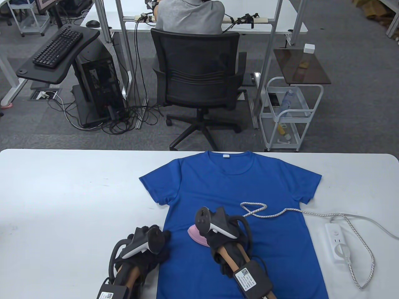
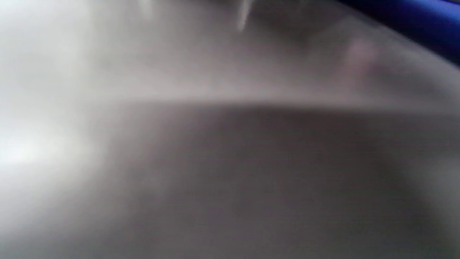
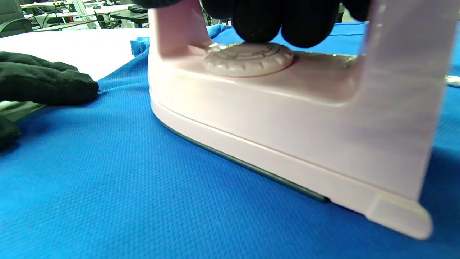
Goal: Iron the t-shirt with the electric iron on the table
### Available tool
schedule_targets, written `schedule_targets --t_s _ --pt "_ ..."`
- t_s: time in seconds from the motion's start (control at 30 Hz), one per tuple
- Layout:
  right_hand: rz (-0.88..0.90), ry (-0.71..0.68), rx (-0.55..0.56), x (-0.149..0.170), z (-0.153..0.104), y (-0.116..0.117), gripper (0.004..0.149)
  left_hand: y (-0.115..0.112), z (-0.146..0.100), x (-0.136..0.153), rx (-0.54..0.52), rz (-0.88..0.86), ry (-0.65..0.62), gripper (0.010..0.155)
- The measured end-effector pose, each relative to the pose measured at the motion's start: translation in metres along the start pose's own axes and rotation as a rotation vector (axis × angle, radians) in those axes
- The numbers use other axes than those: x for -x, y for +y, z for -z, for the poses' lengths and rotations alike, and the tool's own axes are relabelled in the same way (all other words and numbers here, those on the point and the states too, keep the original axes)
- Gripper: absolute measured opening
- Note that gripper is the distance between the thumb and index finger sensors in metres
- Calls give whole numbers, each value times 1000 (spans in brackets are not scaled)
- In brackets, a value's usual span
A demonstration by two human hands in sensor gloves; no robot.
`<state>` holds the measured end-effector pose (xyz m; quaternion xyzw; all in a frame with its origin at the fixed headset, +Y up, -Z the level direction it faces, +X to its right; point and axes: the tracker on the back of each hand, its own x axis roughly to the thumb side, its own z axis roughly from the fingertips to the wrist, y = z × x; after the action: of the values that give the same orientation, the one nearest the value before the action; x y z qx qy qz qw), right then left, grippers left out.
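Observation:
A blue t-shirt [image 1: 237, 199] lies flat on the white table [image 1: 62, 193], collar at the far side. My right hand [image 1: 223, 236] grips the handle of a pink iron [image 1: 197, 234] that rests sole-down on the shirt's lower left part. In the right wrist view the iron [image 3: 273, 118] sits flat on the shirt [image 3: 107, 187], with my gloved fingers [image 3: 280, 21] wrapped over the handle above its dial. My left hand [image 1: 152, 249] rests on the shirt's left hem edge; its fingers [image 3: 46, 82] lie flat on the fabric. The left wrist view is a blur with a blue strip of shirt [image 2: 424, 21].
The iron's braided cord [image 1: 268, 213] loops over the shirt and runs right to a white power strip [image 1: 338, 243] near the table's right edge. Beyond the table's far edge stand an office chair [image 1: 198, 78] and a white cart [image 1: 290, 112].

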<state>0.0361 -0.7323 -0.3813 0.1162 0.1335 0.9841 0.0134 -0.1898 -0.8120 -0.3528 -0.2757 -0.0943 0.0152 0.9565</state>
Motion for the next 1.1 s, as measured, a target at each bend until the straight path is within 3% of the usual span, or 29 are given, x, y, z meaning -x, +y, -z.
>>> schedule_targets --t_s 0.23,0.63,0.87,1.1 --pt "-7 -52 -20 2 -9 2 71 1 0 1 18 -25 -2 72" --pt "21 -219 -161 24 -56 7 70 0 0 1 48 -49 -10 68" --pt "29 -186 -123 26 -57 7 70 -1 0 -2 12 -26 5 71" --pt "17 -25 -22 41 -34 1 70 -2 0 -2 25 -14 5 75"
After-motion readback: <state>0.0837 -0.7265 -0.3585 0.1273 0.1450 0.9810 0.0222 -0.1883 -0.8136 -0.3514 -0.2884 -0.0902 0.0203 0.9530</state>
